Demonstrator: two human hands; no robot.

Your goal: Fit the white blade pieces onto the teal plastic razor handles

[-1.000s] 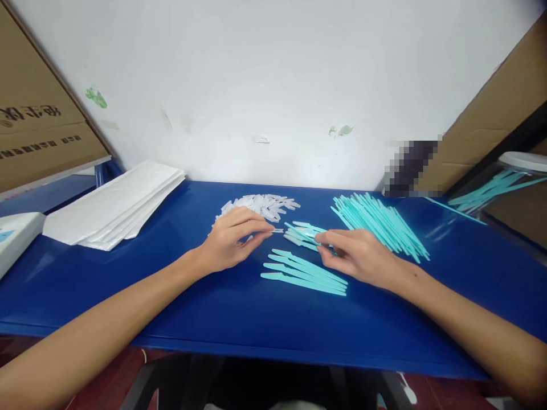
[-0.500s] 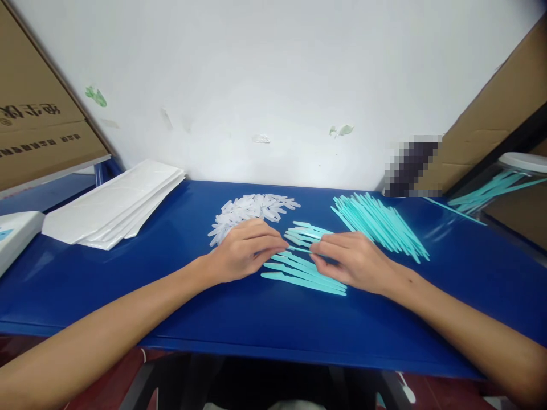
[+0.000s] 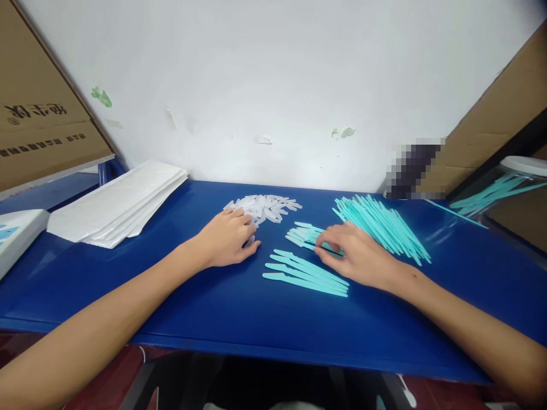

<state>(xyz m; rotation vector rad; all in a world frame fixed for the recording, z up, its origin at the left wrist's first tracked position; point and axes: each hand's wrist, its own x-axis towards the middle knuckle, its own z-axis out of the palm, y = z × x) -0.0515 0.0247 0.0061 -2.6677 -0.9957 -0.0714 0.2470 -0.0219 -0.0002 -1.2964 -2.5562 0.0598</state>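
Note:
My left hand [image 3: 231, 236] is open, its fingers spread over the near edge of a heap of clear plastic caps [image 3: 267, 208]. To its right, my right hand [image 3: 352, 250] hovers low over a small group of turquoise eyebrow razors [image 3: 301, 233], thumb and index finger slightly apart. Its curled fingers partly cover these razors, and contact is hard to judge. Just in front, several more turquoise razors [image 3: 305, 276] lie side by side with their blade ends to the left. Beyond my right hand is a large pile of turquoise razors [image 3: 382, 228].
White flat sleeves [image 3: 119, 202] are stacked at the left of the blue table [image 3: 205, 307], beside a white device [image 3: 19, 236]. A clear jar [image 3: 508, 188] with turquoise sticks lies at the right. Cardboard boxes [image 3: 47, 108] flank both sides; a white wall [image 3: 273, 85] closes the back.
Both hands held a razor between them earlier. They have since parted: my left hand moved left to the caps and opened, while my right hand let go of the razor over the small group.

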